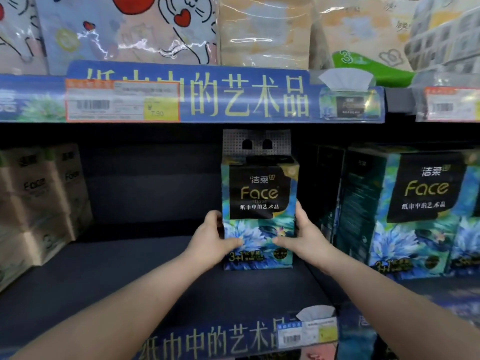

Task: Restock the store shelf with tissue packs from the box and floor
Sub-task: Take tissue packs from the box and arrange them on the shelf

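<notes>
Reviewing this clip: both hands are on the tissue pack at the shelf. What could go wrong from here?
1. The tissue pack stands upright alone, held low by the left hand and right hand; once released it may tip into the bare shelf space beside it.
2. It sits apart from the matching packs on the right, so the row may end up gapped.

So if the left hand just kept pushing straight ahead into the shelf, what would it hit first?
Probably nothing soon: beyond the left hand and the tissue pack it grips, the shelf looks bare back to its dark rear wall, though depth is unclear.
</notes>
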`<state>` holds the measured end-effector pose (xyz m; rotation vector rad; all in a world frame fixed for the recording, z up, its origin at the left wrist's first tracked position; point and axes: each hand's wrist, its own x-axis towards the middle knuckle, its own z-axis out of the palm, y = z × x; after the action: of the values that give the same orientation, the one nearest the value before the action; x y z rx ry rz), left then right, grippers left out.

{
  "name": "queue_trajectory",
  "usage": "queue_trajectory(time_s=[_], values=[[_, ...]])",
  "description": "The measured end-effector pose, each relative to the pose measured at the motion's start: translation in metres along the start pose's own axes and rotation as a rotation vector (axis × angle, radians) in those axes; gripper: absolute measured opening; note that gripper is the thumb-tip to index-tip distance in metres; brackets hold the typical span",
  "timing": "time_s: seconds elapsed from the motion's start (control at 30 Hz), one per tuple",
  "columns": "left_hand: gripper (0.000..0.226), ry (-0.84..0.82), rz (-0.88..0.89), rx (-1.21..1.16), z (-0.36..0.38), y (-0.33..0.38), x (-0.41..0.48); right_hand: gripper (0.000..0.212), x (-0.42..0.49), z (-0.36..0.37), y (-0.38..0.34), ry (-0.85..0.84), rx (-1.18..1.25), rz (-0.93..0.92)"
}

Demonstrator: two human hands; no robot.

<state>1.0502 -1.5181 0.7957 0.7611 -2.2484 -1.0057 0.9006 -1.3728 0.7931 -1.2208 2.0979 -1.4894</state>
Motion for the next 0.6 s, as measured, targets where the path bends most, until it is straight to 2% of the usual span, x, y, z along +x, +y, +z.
queue_trajectory(time_s=[0.13, 0.4, 0.6], values=[[0.056, -0.011, 0.014, 0.024, 0.008, 0.001, 0.004, 0.111, 0.003, 0.007, 0.0, 0.05, -0.111, 0.003], [0.038, 0.019, -0.082, 0.0, 0.019, 0.0, 0.029, 0.088, 0.033, 0.006, 0.011, 0.127, -0.177, 0.026], [0.042, 0.038, -0.135, -0.099, 0.027, -0.002, 0.051, 0.106, 0.064, 0.0, 0.021, 0.127, -0.171, 0.037]])
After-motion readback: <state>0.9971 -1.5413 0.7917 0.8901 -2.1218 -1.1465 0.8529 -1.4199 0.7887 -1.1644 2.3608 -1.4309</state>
